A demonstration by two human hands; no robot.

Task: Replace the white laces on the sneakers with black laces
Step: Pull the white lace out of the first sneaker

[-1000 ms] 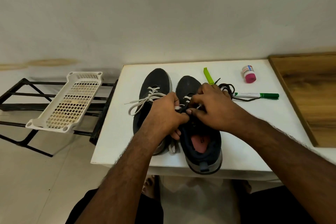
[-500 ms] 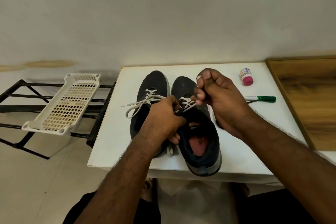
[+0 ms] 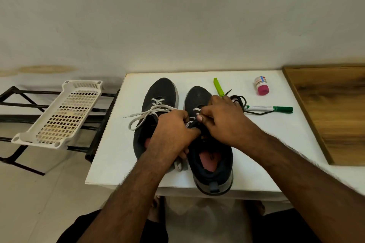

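Two dark sneakers stand side by side on the white table (image 3: 118, 140), toes pointing away from me. The left sneaker (image 3: 158, 92) carries a loosened white lace (image 3: 142, 117) trailing to the left. My left hand (image 3: 173, 132) grips the tongue area of the right sneaker (image 3: 213, 163). My right hand (image 3: 221, 120) pinches the white lace at that shoe's eyelets, just beside the left hand. A black lace (image 3: 240, 100) lies coiled on the table behind my right hand, partly hidden by it.
A green marker (image 3: 269, 108), a lime-green clip (image 3: 218, 87) and a small pink-capped bottle (image 3: 261, 86) lie at the back right of the table. A wooden board (image 3: 331, 112) borders the right. A white plastic basket (image 3: 61, 114) rests on a black rack at left.
My right hand, raised while pulling the white lace up half a second ago, has come back down to the right sneaker's eyelets. The left hand stayed on the shoe.
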